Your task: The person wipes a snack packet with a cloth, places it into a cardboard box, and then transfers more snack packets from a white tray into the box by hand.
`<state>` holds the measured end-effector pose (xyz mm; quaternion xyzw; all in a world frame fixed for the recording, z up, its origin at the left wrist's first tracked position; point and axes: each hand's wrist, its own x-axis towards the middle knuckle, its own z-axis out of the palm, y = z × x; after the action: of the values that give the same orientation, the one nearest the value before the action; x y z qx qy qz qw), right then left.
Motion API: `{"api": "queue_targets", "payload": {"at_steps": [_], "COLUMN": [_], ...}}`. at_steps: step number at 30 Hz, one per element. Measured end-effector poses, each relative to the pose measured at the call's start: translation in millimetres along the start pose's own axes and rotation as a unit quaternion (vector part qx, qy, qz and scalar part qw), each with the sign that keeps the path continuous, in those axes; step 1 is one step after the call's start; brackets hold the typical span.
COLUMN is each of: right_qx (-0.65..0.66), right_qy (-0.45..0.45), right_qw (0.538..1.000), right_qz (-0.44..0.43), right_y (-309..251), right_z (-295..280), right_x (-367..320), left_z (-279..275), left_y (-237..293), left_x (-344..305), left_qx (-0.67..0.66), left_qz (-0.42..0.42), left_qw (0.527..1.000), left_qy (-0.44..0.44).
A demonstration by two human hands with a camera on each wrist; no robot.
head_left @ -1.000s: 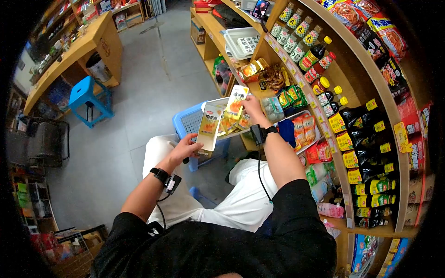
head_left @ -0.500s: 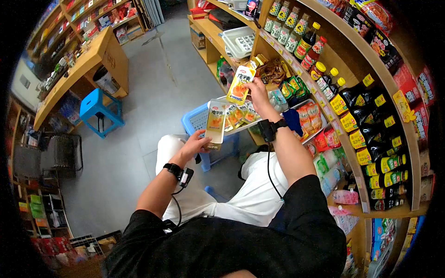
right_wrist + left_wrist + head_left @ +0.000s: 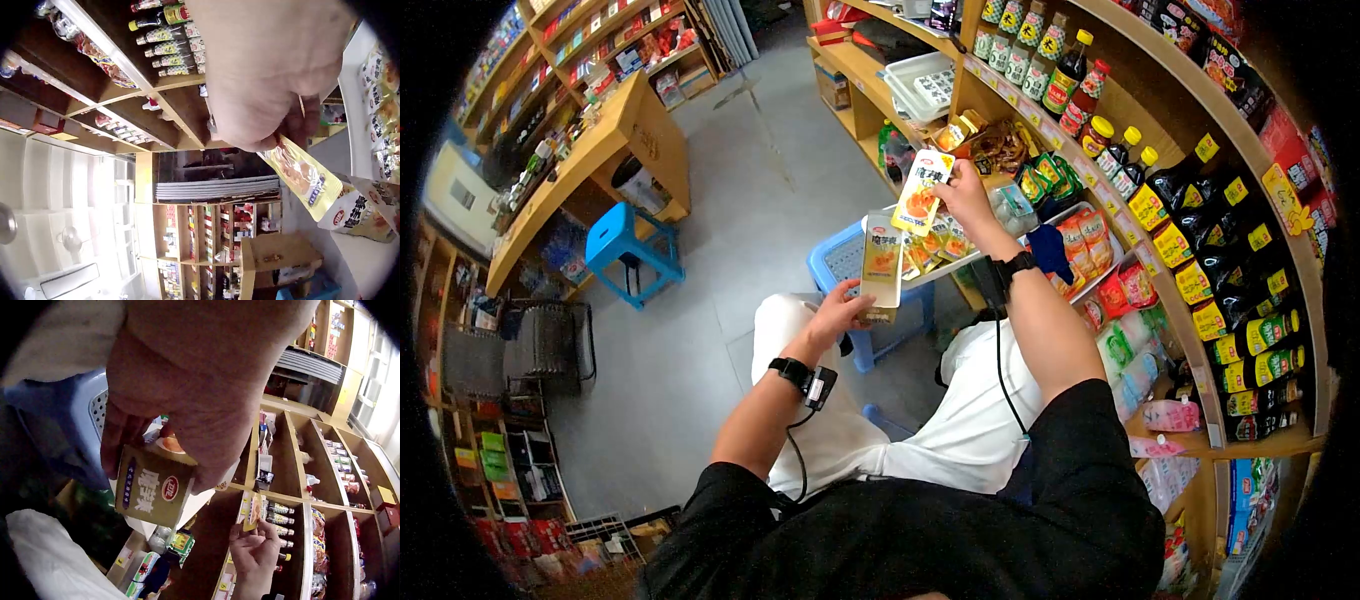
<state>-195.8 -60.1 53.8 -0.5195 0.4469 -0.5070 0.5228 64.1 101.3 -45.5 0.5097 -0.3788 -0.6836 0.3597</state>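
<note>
My left hand [image 3: 840, 308] grips a gold-and-white snack box [image 3: 881, 262] by its lower end; in the left wrist view the fingers wrap the box's gold end [image 3: 153, 487]. Pinched in my right hand [image 3: 968, 196] is a yellow-and-white snack packet [image 3: 922, 192], held just above and right of the box. The right wrist view shows the packet [image 3: 303, 178] hanging from the fingertips, beside the printed box [image 3: 359, 212]. Behind them, a white tray [image 3: 945, 271] holds several similar packets [image 3: 948, 240].
A light blue stool [image 3: 840, 262] stands under the tray. Shelves with sauce bottles [image 3: 1067, 75] and packaged food [image 3: 1088, 240] curve along the right. A darker blue stool [image 3: 632, 250] and a wooden counter [image 3: 645, 130] are at the left.
The head view has shifted, so hands and shelves sit differently in it. The right hand has lifted the packet slightly away from the box; both hands keep their holds.
</note>
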Motion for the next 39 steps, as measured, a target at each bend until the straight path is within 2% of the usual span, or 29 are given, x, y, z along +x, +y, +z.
{"api": "queue_targets", "payload": {"at_steps": [4, 6, 8, 11, 13, 14, 20, 24, 26, 27, 28, 31, 35, 39], "right_qx": [-0.03, -0.077, -0.056, -0.039, 0.012, -0.002, -0.028, -0.096, -0.126, -0.059, -0.059, -0.129, -0.176, -0.214], "right_qy": [-0.02, -0.044, -0.055, -0.074, -0.08, -0.083, -0.1, -0.097, -0.087, -0.089, -0.088, -0.066, -0.072, -0.042], "right_qw": [0.997, 0.995, 0.996, 0.995, 0.995, 0.991, 0.99, 0.986, 0.975, 0.982, 0.982, 0.973, 0.963, 0.962], "right_qz": [-0.067, -0.048, -0.045, -0.049, -0.062, -0.101, -0.099, -0.097, -0.16, -0.158, -0.156, -0.182, -0.19, -0.167], "right_y": [15.7, 19.5, 15.5, 16.7, 15.2, 18.9, 28.1, 30.8, 44.5, 28.3, 32.5, 33.4, 36.4, 28.9], "right_z": [-2.8, -5.2, -1.2, 4.1, 10.2, 13.1, 17.9, 18.4, 20.2, 25.1, 25.6, 28.2, 31.6, 36.6], "right_x": [12.5, 16.4, 11.9, 11.8, 8.9, 11.8, 17.1, 17.0, 22.6, 7.5, 9.3, 8.9, 9.0, 4.4], "left_z": [6.6, 5.1, 5.3, 3.5, 5.3, 5.0, 13.0, 12.7, 13.0, 13.6, 14.1, 14.1, 15.2, 14.8], "left_y": [8.8, 5.1, 4.2, 3.2, 2.2, 5.2, 11.4, 11.0, 10.3, 10.0, 9.2, 8.9, 11.5, 12.5], "left_x": [-9.0, -6.7, -7.1, -2.5, -5.0, -5.0, -12.7, -11.5, -11.2, -11.1, -10.3, -8.4, -9.7, -11.4], "left_qx": [0.01, 0.006, 0.015, 0.021, 0.026, 0.033, 0.013, -0.002, -0.004, -0.009, -0.009, -0.022, -0.015, -0.025], "left_qz": [-0.004, 0.006, -0.009, 0.0, 0.005, 0.015, 0.003, 0.0, 0.002, 0.003, 0.002, 0.001, 0.005, 0.003], "left_qw": [1.0, 1.0, 1.0, 1.0, 1.0, 0.999, 1.0, 1.0, 1.0, 1.0, 1.0, 1.0, 1.0, 1.0], "left_qy": [-0.005, 0.002, 0.023, 0.005, -0.006, -0.015, 0.003, 0.008, 0.007, 0.006, 0.005, 0.004, 0.012, 0.009]}}
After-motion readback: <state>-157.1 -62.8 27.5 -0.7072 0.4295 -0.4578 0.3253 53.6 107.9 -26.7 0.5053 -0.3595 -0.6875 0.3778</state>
